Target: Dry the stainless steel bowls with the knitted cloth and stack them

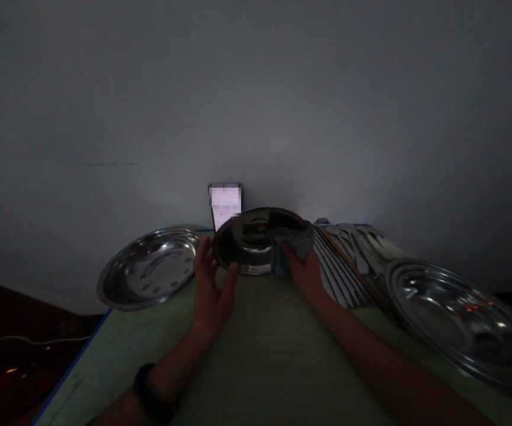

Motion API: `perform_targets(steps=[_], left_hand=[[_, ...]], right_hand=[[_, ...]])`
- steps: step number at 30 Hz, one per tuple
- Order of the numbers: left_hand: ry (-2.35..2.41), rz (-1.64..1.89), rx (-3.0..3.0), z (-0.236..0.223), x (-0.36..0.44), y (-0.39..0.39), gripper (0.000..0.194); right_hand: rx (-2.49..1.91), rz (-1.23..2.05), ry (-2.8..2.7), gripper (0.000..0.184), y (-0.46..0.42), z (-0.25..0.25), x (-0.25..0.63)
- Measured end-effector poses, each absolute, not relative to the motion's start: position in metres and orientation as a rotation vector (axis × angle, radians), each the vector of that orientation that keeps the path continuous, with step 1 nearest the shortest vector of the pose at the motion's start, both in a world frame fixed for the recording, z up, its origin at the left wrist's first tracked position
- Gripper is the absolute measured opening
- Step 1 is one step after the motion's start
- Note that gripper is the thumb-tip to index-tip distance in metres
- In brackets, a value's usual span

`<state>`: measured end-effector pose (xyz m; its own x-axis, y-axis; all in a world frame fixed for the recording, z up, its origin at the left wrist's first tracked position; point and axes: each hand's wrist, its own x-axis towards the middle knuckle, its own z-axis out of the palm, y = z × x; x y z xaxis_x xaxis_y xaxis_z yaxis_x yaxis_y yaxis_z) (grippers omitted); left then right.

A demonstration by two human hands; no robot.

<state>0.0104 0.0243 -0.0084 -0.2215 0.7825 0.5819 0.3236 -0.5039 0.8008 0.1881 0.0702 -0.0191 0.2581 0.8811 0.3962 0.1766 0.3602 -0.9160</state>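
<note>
A round, shiny metal plate (pixel 256 257) is raised at the back middle of the table, tilted so its inside faces me. My left hand (pixel 213 290) is at the plate's left rim, with the thumb on the near side and the fingers round the outer edge. In my right hand (pixel 302 269) is a grey-green cloth (pixel 298 242), pressed over the plate's right rim. The cloth hides that part of the rim and some of my right fingers.
Left of the plate lies a wide metal dish (pixel 153 278). A lit phone (pixel 226 198) leans against the wall (pixel 256 106). At right are several thin metal sticks (pixel 340 272), several spoons (pixel 357 251) and a large metal tray (pixel 455 319). The green tabletop (pixel 264 355) has a blue edge.
</note>
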Motion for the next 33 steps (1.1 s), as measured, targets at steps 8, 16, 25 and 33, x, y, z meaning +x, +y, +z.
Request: perform_targets(steps=[8,16,25,33], left_hand=[[1.328,1.700,1.840,-0.010,0.011,0.022,0.064],[1.352,1.693,1.763,-0.009,0.010,0.023,0.062],[1.428,1.705,1.530,-0.002,0.011,0.021,0.034],[1.373,1.794,1.551,-0.005,0.010,0.024,0.054]], right_hand=[[-1.162,0.598,-1.253,0.034,0.070,-0.023,0.189],[-1.180,0.601,-1.258,0.036,0.071,-0.025,0.190],[-1.148,0.587,-1.242,0.030,0.066,-0.019,0.190],[-1.059,0.405,-1.397,0.026,0.060,-0.023,0.187]])
